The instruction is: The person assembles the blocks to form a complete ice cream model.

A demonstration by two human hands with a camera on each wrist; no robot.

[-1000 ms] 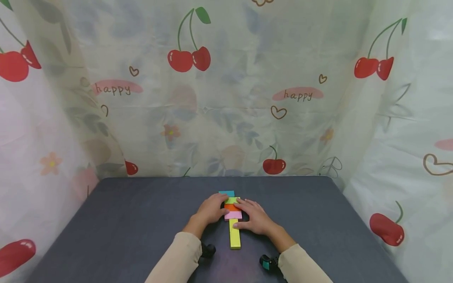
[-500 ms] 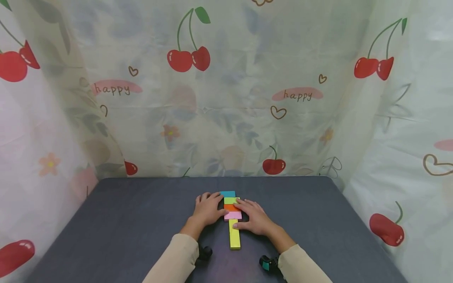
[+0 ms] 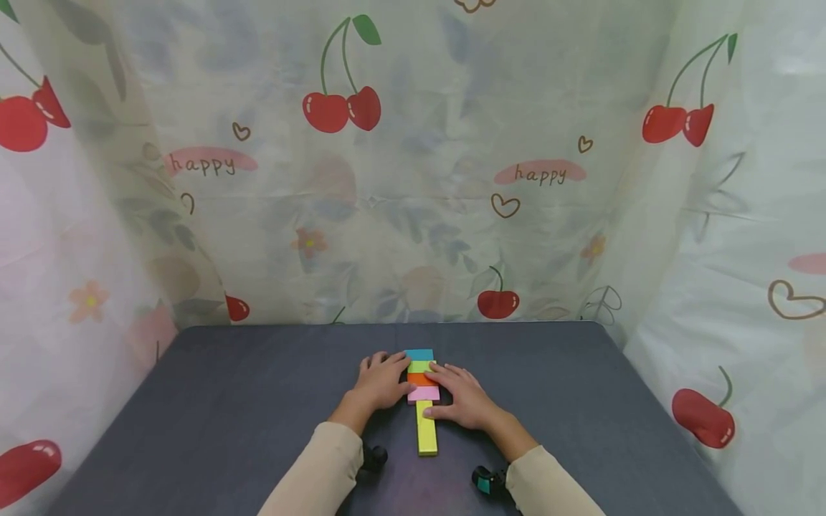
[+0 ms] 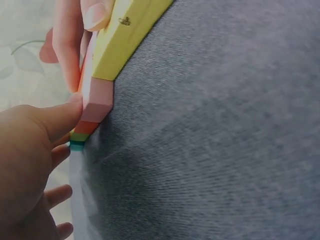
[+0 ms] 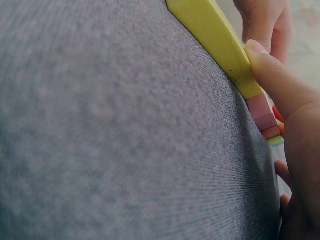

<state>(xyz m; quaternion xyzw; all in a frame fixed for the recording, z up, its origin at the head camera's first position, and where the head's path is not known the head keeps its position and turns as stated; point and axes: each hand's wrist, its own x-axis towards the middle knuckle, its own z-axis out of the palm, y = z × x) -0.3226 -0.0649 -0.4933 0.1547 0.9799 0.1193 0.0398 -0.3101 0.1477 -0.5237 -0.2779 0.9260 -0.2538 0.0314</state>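
Observation:
Flat coloured wooden blocks form a T-like figure on the dark table. A blue block (image 3: 421,355) lies farthest, then a light green block (image 3: 419,366), an orange block (image 3: 416,379) and a pink block (image 3: 423,393), stacked crosswise in a column. From the pink one a yellow block (image 3: 426,437) runs lengthwise toward me. My left hand (image 3: 379,381) rests at the column's left side, index fingertip at the blue block's left end, thumb at the pink block. My right hand (image 3: 467,396) lies on the right, thumb on the yellow block, fingertips over the green and orange blocks' right ends.
The dark table (image 3: 258,416) extends around the blocks. A patterned white curtain (image 3: 426,143) with cherries encloses the back and sides. Black wrist devices (image 3: 490,480) hang below both sleeves, close to the table.
The blue block has slid right, nearly lining up with the green one. My left fingers drew back left off the green block and spread, then came to the blue block's end. The right hand stays.

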